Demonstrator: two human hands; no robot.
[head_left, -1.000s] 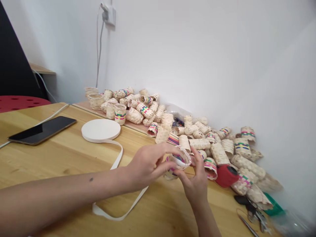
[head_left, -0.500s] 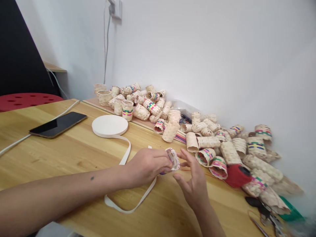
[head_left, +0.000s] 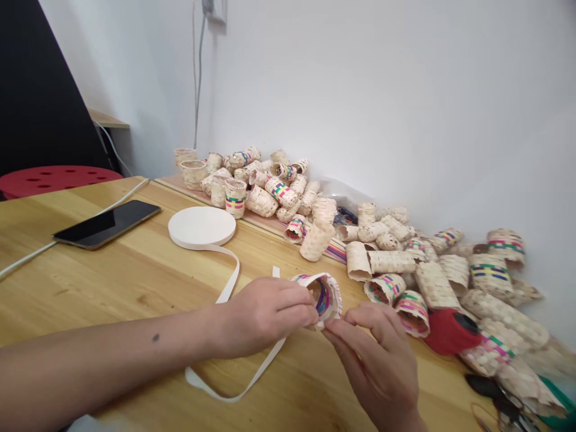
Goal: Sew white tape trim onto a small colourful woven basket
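My left hand (head_left: 263, 315) grips a small woven basket (head_left: 321, 295) with coloured stripes, its open mouth turned toward me. My right hand (head_left: 378, 360) pinches at the basket's lower rim with fingers pressed together. Both hands hover just above the wooden table (head_left: 112, 276). A white ribbon strip (head_left: 225, 288) runs from a flat white roll (head_left: 202, 227) and loops under my left hand.
A long heap of small woven baskets (head_left: 387, 252) lies along the wall. A red thread spool (head_left: 447, 331) sits at the right, with dark tools (head_left: 495, 399) beyond it. A black phone (head_left: 108, 223) with a white cable lies at the left. A red stool (head_left: 54, 179) stands behind.
The basket was turned and set lower with my right hand off it; now it is raised, its mouth faces me and my right hand pinches its rim. The view shifted.
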